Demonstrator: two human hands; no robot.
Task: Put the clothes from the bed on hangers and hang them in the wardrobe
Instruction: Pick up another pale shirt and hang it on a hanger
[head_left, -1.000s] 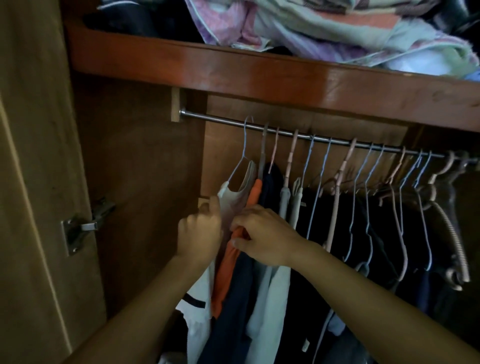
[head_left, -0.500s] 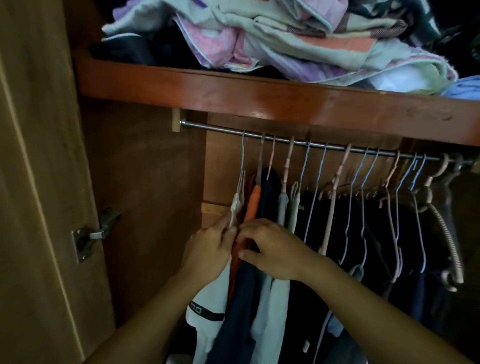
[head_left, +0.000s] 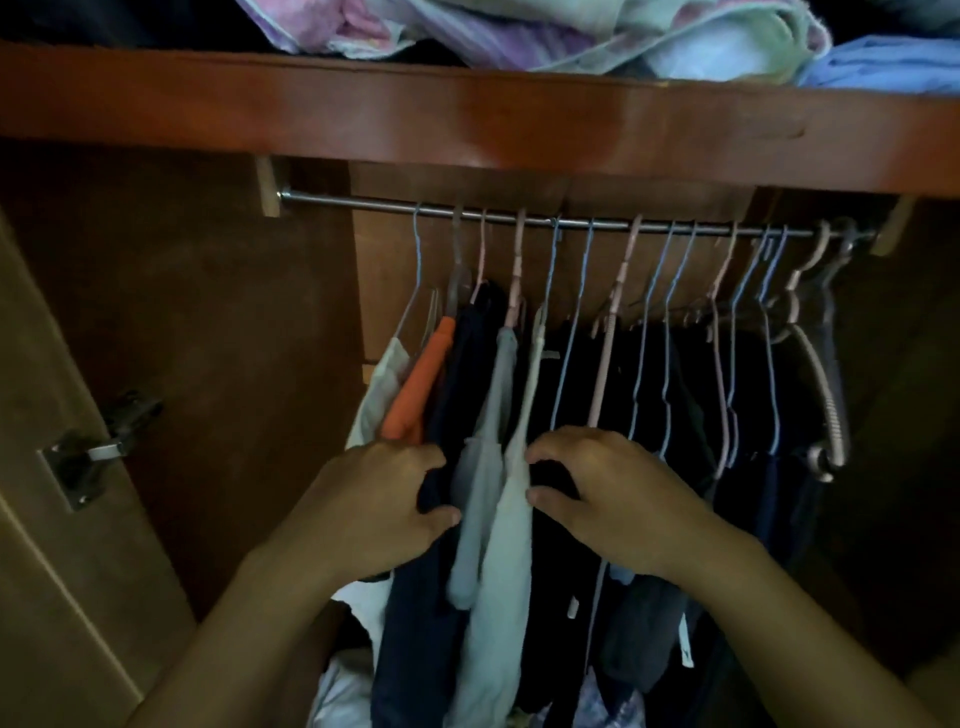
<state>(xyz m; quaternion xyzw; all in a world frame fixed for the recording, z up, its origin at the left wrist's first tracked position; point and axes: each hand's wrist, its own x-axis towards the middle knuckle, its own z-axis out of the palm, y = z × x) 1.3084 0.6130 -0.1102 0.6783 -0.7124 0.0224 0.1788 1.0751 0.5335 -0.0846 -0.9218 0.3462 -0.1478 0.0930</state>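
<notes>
Inside the wardrobe (head_left: 218, 322), clothes hang on hangers along the metal rail (head_left: 519, 214). The left hand (head_left: 374, 506) has its grip curled around a dark navy garment (head_left: 467, 364), next to an orange garment (head_left: 415, 384). The right hand (head_left: 608, 493) pinches the edge of a pale light-coloured garment (head_left: 511, 545) between thumb and fingers. Folded blankets (head_left: 519, 26) lie on the shelf (head_left: 467, 114) above the rail.

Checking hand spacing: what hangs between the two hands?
Head view: between left hand and right hand hang a grey garment and a pale garment.
</notes>
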